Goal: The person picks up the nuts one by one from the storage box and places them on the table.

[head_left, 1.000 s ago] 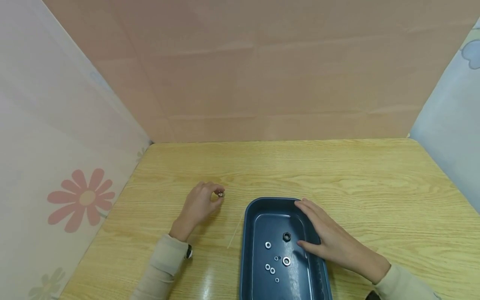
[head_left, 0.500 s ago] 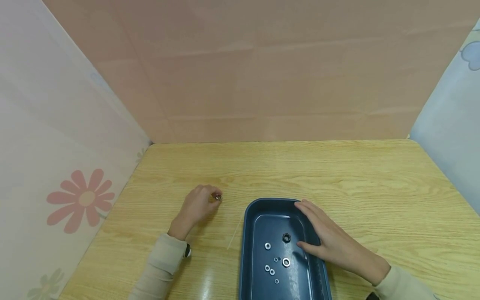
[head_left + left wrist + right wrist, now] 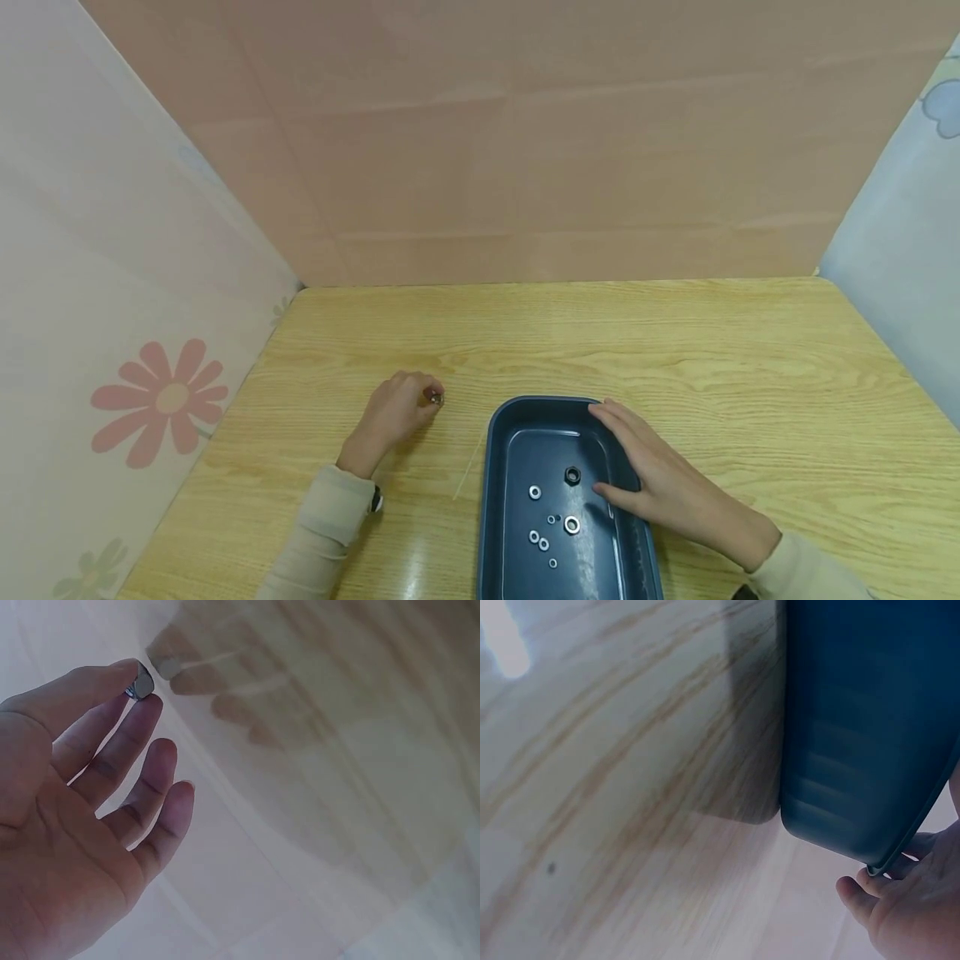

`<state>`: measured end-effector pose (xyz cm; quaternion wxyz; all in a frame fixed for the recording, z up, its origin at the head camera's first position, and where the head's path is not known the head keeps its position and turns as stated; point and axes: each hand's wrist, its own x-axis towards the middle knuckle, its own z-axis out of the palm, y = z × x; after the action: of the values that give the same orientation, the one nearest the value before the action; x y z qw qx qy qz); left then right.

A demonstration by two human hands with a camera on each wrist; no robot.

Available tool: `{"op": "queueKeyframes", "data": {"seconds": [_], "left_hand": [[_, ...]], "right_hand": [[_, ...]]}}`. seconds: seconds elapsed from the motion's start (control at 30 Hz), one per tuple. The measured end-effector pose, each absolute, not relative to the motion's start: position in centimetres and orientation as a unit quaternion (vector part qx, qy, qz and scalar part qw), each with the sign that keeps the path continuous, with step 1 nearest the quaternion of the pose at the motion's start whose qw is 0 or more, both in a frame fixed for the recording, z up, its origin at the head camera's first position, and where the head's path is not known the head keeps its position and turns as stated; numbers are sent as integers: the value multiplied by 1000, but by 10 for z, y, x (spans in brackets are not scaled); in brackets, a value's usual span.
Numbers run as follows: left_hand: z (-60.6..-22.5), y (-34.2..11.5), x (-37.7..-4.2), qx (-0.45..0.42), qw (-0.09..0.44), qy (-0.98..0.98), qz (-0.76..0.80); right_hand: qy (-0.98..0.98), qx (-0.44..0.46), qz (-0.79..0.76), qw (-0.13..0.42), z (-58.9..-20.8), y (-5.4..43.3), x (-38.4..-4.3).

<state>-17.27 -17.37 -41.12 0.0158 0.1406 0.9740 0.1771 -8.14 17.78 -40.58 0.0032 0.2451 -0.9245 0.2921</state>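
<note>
Left hand pinches metal piece; right hand rests on tray rim

We see the left hand (image 3: 393,408) over the table (image 3: 690,350), to the left of the tray (image 3: 486,500). Its thumb and fingertips are clamped on a small, shiny metal piece (image 3: 141,682); the left wrist view shows the ring and little fingers apart from it, slightly bent. The piece sits at the fingertips, outside the tray, and we see the hand mirrored in the tabletop.

We have the right hand (image 3: 660,479) on the tray's far right corner: thumb spread wide over the inside, fingers fairly straight along the rim and outside wall. Its thumb and fingers are well apart, with the rim between them.

Inside the dark blue tray we find a dark nut (image 3: 573,476) nearest the far end, a large silvery ring (image 3: 572,525) below it, and several smaller silvery rings to the left, two of them side by side. We cannot tell whether these are nuts or washers.

We also note a thin pale strand (image 3: 470,467) on the table just left of the tray, a tan backdrop (image 3: 510,150) behind, and a pink flower (image 3: 172,398) on the left panel (image 3: 90,250).
</note>
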Motion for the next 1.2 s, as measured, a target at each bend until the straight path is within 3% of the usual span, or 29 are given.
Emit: {"op": "queueKeyframes", "data": {"seconds": [0.4,0.83,1.2], "left_hand": [[-411,-173,-173,146,41,972,177],[-411,-174,-171,148,35,971,183],[-404,-173,-165,170,-12,968,187]], "right_hand": [[-924,242,297,2,-406,177,-82],[-916,243,319,6,-408,175,-81],[-915,229,332,1,-409,174,-80]]}}
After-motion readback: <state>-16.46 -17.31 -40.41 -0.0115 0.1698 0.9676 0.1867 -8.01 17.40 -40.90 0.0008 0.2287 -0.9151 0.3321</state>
